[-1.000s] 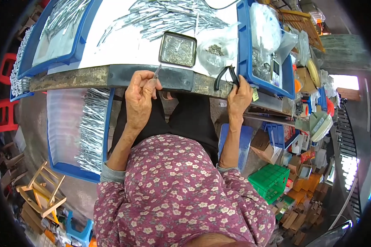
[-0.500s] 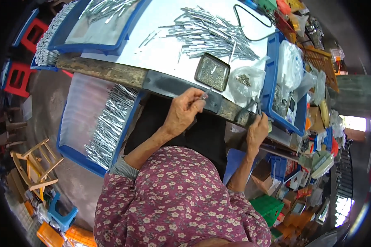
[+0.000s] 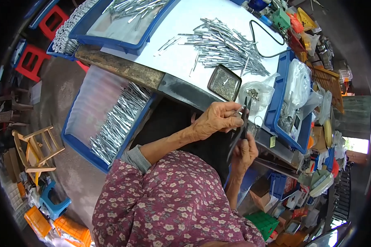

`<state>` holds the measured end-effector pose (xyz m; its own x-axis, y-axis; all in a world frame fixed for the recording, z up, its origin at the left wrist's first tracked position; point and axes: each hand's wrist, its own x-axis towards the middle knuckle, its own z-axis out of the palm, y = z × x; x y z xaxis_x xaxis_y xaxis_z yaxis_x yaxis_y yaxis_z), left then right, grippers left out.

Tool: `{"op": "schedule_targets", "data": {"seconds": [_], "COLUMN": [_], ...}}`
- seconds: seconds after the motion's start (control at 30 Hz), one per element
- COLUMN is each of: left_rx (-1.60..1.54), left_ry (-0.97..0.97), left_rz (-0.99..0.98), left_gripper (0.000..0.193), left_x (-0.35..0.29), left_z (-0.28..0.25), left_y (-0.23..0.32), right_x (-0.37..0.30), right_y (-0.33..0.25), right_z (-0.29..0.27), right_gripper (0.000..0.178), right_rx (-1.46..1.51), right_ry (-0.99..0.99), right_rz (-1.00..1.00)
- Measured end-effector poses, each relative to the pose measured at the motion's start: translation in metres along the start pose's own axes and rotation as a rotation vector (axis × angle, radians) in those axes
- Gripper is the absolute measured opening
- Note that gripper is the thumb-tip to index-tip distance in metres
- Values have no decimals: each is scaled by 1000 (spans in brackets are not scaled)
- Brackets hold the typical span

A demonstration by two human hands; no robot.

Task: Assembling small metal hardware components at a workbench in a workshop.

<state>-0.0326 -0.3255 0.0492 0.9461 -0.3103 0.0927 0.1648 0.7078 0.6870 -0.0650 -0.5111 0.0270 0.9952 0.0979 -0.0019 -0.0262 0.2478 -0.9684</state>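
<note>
My left fingers (image 3: 231,122) pinch narrowly on a small shiny piece (image 3: 240,108), mostly hidden by the fingertips. My right fingers (image 3: 246,145) wrap the blurred handles of dark pliers (image 3: 245,118), whose slim tips point up beside the piece; I cannot tell whether they touch it. Beyond, a square dark tray (image 3: 215,75) holds fine grains, beside a crinkled clear bag (image 3: 264,89). Flat grey metal strips (image 3: 224,46) lie heaped behind; smooth white tabletop (image 3: 171,66) shows between them and the dark front edge (image 3: 185,91).
</note>
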Motion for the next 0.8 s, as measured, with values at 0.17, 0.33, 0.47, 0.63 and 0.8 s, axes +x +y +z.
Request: {"op": "schedule_targets", "data": {"seconds": [0.17,0.33,0.47,0.63,0.8], "left_rx": [322,183,169,580,801], "left_ry": [182,80,75,213,303], "left_rz": [63,59,-165,26,134], "left_gripper": [35,28,21,20,26], "left_x": [-11,-9,-17,-17,-18], "left_z": [-8,-5,-4,-10,-2], "left_y": [4,5,19,9,14], "right_x": [3,0,0,5,2], "right_y": [10,15,18,-2,7], "right_z": [22,26,35,45,56], "right_gripper": [36,40,47,81,76], "right_rx": [107,102,110,-306,-39], "right_ry": [-114,-91,-217,-404,-442], "right_rz": [101,147,243,263,293]}}
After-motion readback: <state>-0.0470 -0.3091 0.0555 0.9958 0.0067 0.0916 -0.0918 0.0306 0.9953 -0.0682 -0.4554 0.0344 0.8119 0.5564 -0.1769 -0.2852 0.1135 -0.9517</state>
